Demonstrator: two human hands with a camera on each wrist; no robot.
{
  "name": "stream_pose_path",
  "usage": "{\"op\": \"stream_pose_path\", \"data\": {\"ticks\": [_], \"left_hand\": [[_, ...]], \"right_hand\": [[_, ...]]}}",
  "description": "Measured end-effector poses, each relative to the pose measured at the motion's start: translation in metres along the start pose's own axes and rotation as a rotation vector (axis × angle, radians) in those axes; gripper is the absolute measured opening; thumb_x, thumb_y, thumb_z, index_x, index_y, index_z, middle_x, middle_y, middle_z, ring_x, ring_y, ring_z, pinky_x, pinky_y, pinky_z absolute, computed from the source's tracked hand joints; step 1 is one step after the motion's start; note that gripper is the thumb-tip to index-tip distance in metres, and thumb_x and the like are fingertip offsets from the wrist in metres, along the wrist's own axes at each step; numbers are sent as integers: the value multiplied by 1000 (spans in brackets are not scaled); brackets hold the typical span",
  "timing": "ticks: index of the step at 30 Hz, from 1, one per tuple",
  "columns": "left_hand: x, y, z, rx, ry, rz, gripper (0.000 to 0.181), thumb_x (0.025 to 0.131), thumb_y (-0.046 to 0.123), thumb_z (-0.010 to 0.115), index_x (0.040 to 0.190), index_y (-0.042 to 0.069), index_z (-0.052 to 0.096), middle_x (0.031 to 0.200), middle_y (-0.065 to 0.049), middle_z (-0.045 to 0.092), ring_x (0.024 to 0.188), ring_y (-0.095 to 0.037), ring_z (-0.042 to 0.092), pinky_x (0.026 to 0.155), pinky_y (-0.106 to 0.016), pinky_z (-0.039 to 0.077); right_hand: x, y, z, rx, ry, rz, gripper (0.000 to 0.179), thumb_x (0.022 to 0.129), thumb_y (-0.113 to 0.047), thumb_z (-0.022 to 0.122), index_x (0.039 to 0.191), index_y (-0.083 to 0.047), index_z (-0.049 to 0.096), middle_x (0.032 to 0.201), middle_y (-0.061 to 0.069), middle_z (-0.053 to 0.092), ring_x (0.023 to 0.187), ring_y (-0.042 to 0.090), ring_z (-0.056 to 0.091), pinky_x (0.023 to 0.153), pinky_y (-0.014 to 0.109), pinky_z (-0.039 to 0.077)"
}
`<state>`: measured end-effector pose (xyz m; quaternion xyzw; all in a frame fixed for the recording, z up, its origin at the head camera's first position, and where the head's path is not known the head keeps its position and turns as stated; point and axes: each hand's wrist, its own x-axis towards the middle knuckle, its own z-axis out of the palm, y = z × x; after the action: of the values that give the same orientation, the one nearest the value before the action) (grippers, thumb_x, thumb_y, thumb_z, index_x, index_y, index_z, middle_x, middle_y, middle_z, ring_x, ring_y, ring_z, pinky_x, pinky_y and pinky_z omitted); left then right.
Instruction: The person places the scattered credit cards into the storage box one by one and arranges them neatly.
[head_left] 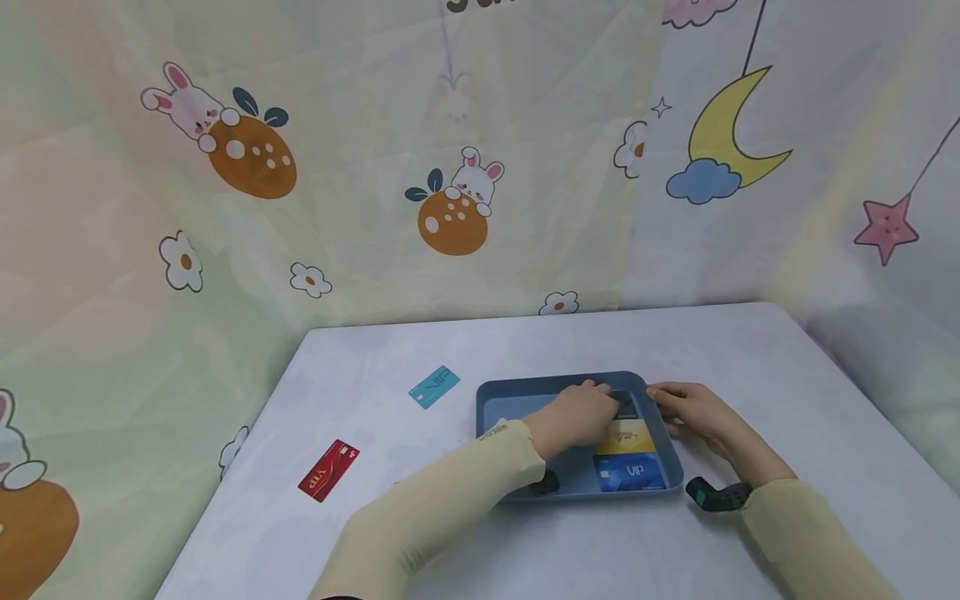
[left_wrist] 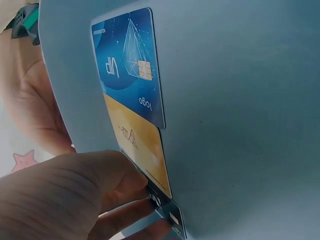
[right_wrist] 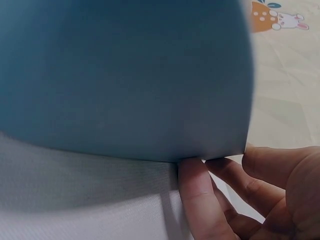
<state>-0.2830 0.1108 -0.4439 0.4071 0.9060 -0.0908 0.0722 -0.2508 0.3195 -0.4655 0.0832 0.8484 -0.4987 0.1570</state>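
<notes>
A shallow blue tray (head_left: 566,492) stands on the table. At its right end my right hand (head_left: 697,414) grips the rim, thumb on top and fingers against the outer side, as the right wrist view shows. My left hand (head_left: 577,415) reaches into the tray and holds a dark card (left_wrist: 172,216) between thumb and bent fingers. Beside the dark card lies a gold card (left_wrist: 139,145), then a blue VIP card (left_wrist: 127,65), forming a column along the tray's right side. The hand hides much of the dark card.
A red VIP card (head_left: 328,471) lies on the white table (head_left: 390,346) left of the tray, with a light blue VIP card (head_left: 434,387) farther back. A black wrist device (head_left: 717,495) sits on the right wrist. A printed cloth (head_left: 360,167) hangs behind the table.
</notes>
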Motion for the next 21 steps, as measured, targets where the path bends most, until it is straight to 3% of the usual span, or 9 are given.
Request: {"op": "stream_pose_path", "data": {"ticks": [15,21], "left_hand": [[-6,2,-3,40,-10,-13,37,102,37,63,138,28,66,144,11,58,120,-10,56,102,-30,50],[-10,-1,-7,32,7,-9,40,100,38,64,138,28,65,141,11,59,118,-10,56,98,-30,50]], "right_hand": [[4,2,2,5,3,10,71,108,-46,50,152,9,40,142,30,58,114,24,67,78,26,59],[3,1,1,-5,6,16,73,108,-47,49,152,10,39,145,32,54,122,36,64,79,27,59]]}}
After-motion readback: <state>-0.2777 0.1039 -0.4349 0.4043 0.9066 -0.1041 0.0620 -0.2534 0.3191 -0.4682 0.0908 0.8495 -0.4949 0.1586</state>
